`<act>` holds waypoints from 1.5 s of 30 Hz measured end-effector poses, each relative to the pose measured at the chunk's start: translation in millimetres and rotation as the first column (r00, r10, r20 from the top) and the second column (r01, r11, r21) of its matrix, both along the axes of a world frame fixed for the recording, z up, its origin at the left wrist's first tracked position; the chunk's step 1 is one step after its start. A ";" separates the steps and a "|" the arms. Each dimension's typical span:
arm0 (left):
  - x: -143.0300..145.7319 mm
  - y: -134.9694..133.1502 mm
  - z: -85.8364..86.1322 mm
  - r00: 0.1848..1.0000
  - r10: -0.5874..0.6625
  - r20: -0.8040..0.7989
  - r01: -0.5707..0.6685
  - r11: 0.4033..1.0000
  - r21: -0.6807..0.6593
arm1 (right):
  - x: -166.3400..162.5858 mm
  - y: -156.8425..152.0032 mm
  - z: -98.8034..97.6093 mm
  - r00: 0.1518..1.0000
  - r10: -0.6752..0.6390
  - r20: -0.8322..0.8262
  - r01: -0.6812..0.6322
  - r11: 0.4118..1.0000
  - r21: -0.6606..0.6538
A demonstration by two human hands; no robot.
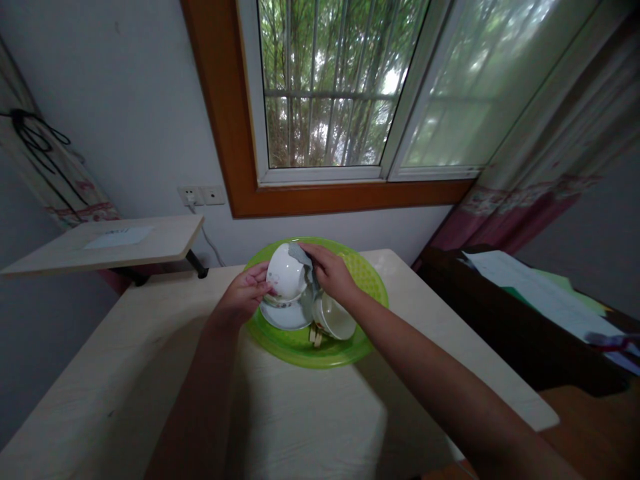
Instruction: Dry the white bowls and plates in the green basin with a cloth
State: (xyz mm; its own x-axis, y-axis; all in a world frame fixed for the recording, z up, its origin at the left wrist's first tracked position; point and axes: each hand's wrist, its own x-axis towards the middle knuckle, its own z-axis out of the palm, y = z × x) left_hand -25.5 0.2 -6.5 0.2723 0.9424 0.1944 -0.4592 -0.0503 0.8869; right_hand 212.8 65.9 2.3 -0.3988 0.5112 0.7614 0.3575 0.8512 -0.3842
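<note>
My left hand (pixel 246 291) grips a white bowl (pixel 286 272) with a pink flower pattern by its left side, its base tilted up toward me. My right hand (pixel 330 270) is closed on a grey cloth (pixel 309 272) pressed against the bowl's right side. Below the held bowl a white plate (pixel 286 317) lies in a green plastic basin (pixel 320 361). Beside the plate, a second bowl (pixel 339 319) rests on its side, opening toward me. Short light wooden pieces (pixel 315 336), perhaps chopstick ends, stick out next to it.
The basin stands on a pale wooden table (pixel 300 420) against the wall. A small raised shelf (pixel 165 241) is at the left, with a wall socket (pixel 202 195) behind it. At the right are papers (pixel 540 293) on a dark surface. A barred window (pixel 330 93) is ahead.
</note>
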 end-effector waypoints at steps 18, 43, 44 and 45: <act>-1.6 9.3 6.5 0.970 0.076 0.233 -0.052 0.993 -0.104 | -10.4 -33.5 15.4 0.922 0.147 0.358 -0.266 0.912 0.312; -5.7 9.6 6.0 0.952 0.148 0.267 -0.123 0.987 -0.107 | -0.4 -1.8 -2.0 0.997 -0.071 -0.007 0.068 0.973 -0.220; -6.1 10.2 5.7 0.951 0.157 0.268 -0.133 0.985 -0.109 | -0.7 -2.7 -2.1 0.998 -0.066 0.006 0.066 0.973 -0.219; -6.4 10.7 5.3 0.950 0.165 0.266 -0.140 0.984 -0.110 | -1.0 -3.8 -2.2 0.998 -0.053 0.019 0.056 0.975 -0.217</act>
State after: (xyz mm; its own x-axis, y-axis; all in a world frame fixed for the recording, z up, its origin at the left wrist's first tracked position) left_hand -31.9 10.9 -1.1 0.0720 0.9853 0.1547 -0.6773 -0.0655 0.7328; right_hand 211.8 62.1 0.1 -0.3754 0.6851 0.6242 0.4072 0.7269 -0.5529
